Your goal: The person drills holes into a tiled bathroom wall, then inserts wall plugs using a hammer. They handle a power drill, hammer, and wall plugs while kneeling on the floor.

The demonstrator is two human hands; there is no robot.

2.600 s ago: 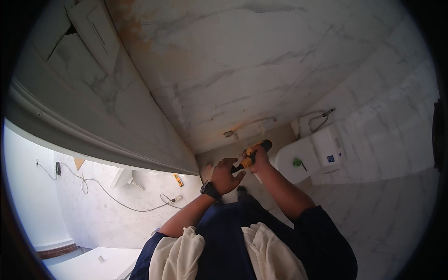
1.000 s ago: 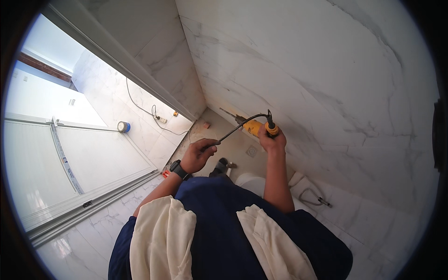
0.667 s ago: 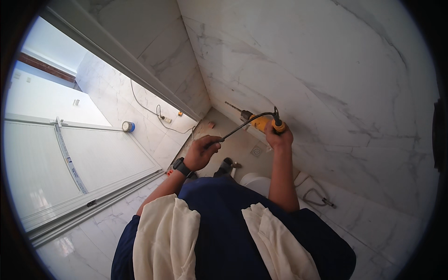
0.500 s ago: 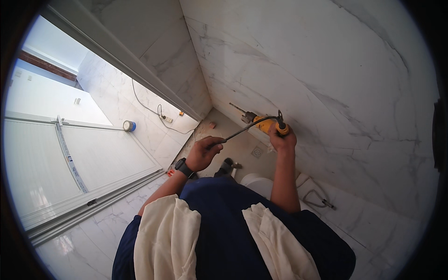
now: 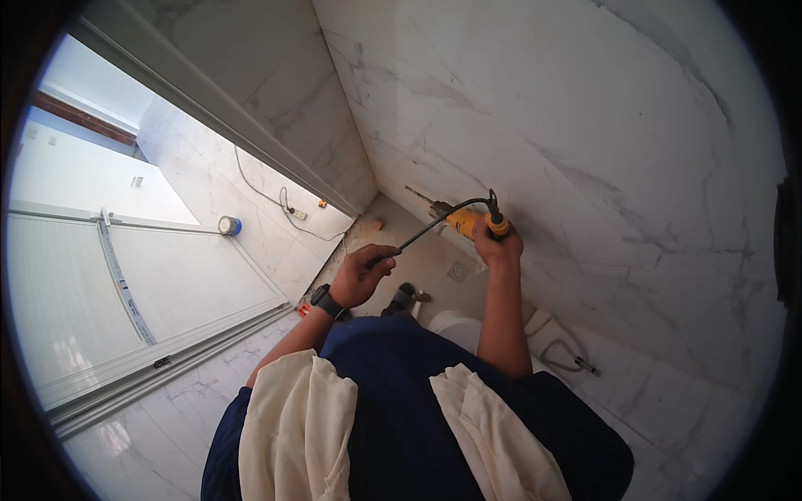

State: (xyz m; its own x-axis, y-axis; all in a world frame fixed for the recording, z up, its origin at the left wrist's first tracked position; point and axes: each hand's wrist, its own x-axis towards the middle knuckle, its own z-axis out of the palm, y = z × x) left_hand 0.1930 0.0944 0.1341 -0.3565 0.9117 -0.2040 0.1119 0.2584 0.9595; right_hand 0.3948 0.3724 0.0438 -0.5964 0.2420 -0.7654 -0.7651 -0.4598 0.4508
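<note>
My right hand (image 5: 499, 242) grips a yellow power drill (image 5: 464, 220) by its rear handle, close to the marbled tile wall (image 5: 568, 108). A long drill bit (image 5: 419, 195) points up and to the left, toward the corner of the walls. From the back of the drill a dark power cord (image 5: 443, 219) arches over to my left hand (image 5: 361, 274). The fingers of that hand are closed around the cord, and a black watch (image 5: 327, 301) sits on the wrist. Where the cord runs beyond my left hand is hidden.
At left, a white sliding door frame (image 5: 221, 117) opens onto tiled floor with a socket strip (image 5: 298, 215) and a round tin (image 5: 229, 225). Below me are a floor drain (image 5: 458, 271), a white bucket (image 5: 455, 326) and my shoe (image 5: 400, 297). A grey hose (image 5: 568, 359) lies at right.
My right hand and the drill have shifted slightly left in the view. My left hand has moved a little left too, still holding the cord.
</note>
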